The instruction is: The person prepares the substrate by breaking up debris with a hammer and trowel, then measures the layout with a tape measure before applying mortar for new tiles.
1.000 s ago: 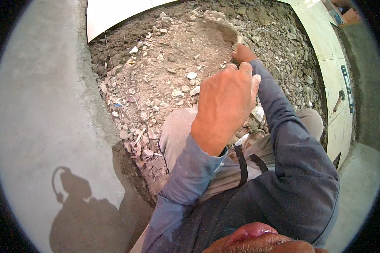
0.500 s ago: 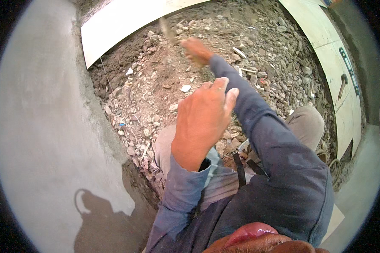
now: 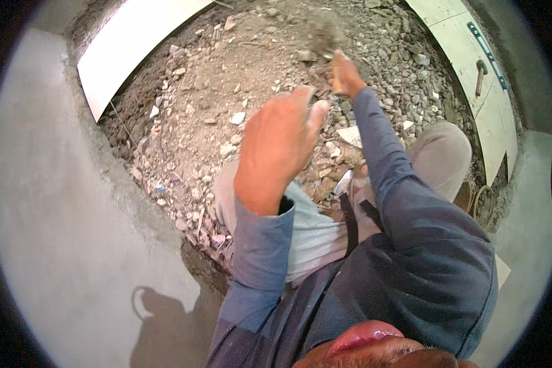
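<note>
My right hand (image 3: pixel 346 76) grips the pale wooden handle (image 3: pixel 337 84) of a tool, likely a trowel, whose blurred head (image 3: pixel 322 38) is over the rubble bed (image 3: pixel 196 98) near its back. My left hand (image 3: pixel 276 138) hovers in front of my body, lower and left of the right, with fingers curled inward; whatever may be under them is hidden. Loose stones, pale broken chips and grit surround both hands, and a thin line (image 3: pixel 121 119) runs along the bed's left side.
A large white tile (image 3: pixel 129 43) borders the back left. Tiles (image 3: pixel 490 129) along the right carry a level (image 3: pixel 486 52) and a hammer (image 3: pixel 479 78). Smooth grey concrete (image 3: pixel 55 202) rises at the left. My bent knee (image 3: pixel 441 153) rests at the right.
My right hand swung left with the tool half a second ago and is now back to the right. The left hand has moved slightly leftward. The view has shifted.
</note>
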Tool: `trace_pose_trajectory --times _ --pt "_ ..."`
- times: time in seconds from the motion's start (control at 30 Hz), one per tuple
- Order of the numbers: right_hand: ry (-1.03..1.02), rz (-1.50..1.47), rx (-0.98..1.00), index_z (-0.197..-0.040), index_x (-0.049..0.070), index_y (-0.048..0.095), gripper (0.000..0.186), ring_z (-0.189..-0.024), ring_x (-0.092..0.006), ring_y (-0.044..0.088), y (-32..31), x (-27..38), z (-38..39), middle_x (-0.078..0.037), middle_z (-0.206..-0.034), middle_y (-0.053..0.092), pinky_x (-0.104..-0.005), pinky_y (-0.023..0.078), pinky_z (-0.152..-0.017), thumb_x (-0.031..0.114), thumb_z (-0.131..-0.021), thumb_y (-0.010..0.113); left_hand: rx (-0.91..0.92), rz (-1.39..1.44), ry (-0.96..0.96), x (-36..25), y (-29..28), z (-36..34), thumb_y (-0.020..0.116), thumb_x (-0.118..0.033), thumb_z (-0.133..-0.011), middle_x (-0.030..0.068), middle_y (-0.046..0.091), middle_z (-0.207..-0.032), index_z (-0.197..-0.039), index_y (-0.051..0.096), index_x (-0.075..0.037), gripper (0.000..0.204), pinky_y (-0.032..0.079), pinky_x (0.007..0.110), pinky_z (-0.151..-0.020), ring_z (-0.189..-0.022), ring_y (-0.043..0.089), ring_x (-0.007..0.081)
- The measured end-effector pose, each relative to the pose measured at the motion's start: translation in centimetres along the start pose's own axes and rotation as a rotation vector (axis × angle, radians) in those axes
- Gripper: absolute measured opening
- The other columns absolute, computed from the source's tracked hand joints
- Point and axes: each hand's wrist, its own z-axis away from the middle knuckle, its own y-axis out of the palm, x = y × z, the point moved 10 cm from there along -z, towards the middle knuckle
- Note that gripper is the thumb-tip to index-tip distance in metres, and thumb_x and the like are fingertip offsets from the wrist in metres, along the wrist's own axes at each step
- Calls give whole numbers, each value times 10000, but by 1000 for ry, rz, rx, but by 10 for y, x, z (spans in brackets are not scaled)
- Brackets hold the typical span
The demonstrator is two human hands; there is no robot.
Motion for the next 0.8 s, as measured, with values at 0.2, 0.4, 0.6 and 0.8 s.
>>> trace_pose_trajectory --times 0.2,0.4,0.6,0.8 --pt "-279 723 361 -830 18 573 488 -615 -197 594 101 8 120 -48 -619 546 -384 504 -528 473 -997 509 95 30 2 -15 20 3 590 -304 -940 239 674 -875 -1022 650 -11 310 508 500 -788 -856 667 398" --pt "-413 989 592 -887 31 570 422 -616 -207 597 130 -63 169 -57 -680 567 -385 501 -517 439 -986 525 266 3 74 -39 73 3 616 -315 -910 220 684 -869 -957 646 -8 312 512 519 -771 -852 678 402" --pt "-467 1018 234 -945 44 568 363 -617 -216 600 12 -47 128 -67 -742 588 -386 497 -506 405 -976 541 228 65 55 -30 54 13 625 -315 -905 245 674 -903 -977 649 -12 313 537 493 -741 -872 676 401" --pt "-557 1007 -165 -1003 56 565 317 -618 -225 603 -97 -21 7 -76 -803 610 -388 493 -496 371 -966 557 167 121 95 -37 22 32 610 -293 -922 224 659 -846 -1018 629 -5 305 540 479 -732 -831 670 399"
